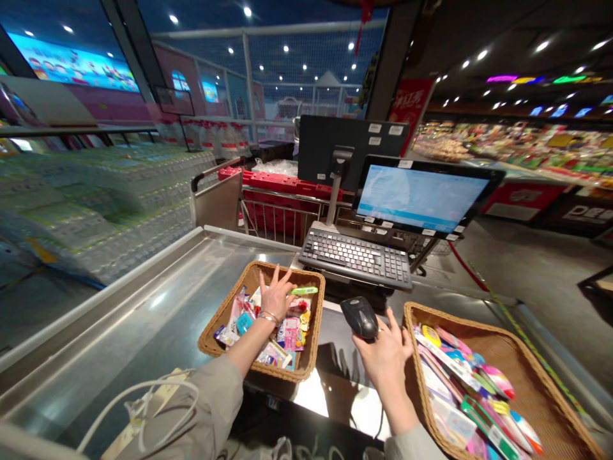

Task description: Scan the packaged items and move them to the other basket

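Up on the red banner (410,101) — white characters, apparently 冰红茶! Far right, a dark cabinet (585,212) shows big letters opening "DE" — screen text (421,195) and monitor stickers (375,128) too small to read.

A head camera looks forward-down across the nearby counter (143,326).

A black scanner (360,317) with a smooth, rounded head is held between the left basket (317,326) and the right basket (498,348), both woven in brown; its handle is largely hidden. In the left basket, small packets (290,333) in pink, blue, yellow and white are heaped loosely. A slim green item (304,291) is seen lying crosswise near its far right corner. The right basket is partly filled with longer packaged goods (483,418), piled mostly towards its left side.
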`<state>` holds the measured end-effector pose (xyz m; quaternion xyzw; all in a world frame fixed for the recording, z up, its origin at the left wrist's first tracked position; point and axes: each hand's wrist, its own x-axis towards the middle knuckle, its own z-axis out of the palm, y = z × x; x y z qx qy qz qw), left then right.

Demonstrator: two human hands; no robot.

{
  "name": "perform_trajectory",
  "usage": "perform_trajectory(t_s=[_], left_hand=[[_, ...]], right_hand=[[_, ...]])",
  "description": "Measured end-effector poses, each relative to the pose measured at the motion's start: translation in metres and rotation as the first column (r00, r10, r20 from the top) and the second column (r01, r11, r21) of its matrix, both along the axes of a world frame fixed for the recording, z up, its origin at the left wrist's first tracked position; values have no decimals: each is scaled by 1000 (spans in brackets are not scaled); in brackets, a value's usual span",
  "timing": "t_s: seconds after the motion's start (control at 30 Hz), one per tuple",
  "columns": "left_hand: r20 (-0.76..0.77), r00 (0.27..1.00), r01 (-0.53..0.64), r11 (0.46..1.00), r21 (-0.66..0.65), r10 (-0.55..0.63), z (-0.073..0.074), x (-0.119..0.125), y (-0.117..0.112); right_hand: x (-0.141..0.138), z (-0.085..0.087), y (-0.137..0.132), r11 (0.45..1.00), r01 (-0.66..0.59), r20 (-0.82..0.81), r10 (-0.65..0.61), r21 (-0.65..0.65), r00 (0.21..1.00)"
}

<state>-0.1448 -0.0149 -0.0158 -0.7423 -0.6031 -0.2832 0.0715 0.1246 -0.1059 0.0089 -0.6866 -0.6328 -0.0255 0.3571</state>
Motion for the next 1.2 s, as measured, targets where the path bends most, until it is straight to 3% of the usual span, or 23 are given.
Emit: perform_trajectory(t_s=[0.33, 0.63, 0.93, 1.2], left_hand=[[73, 997, 26, 995, 95, -33, 15, 22, -7], [83, 993, 71, 984, 162, -86, 19, 46, -3], [68, 990, 115, 983, 144, -126, 23, 60, -1], [82, 987, 130, 983, 132, -141, 21, 68, 2]], right_hand=[[2, 3, -4, 1000, -28, 30, 28, 0, 999], [6, 10, -11, 1000, -15, 47, 14, 10, 999], [10, 19, -18, 1000, -3, 64, 4, -7, 998], [16, 16, -17, 1000, -5, 88, 5, -4, 996]])
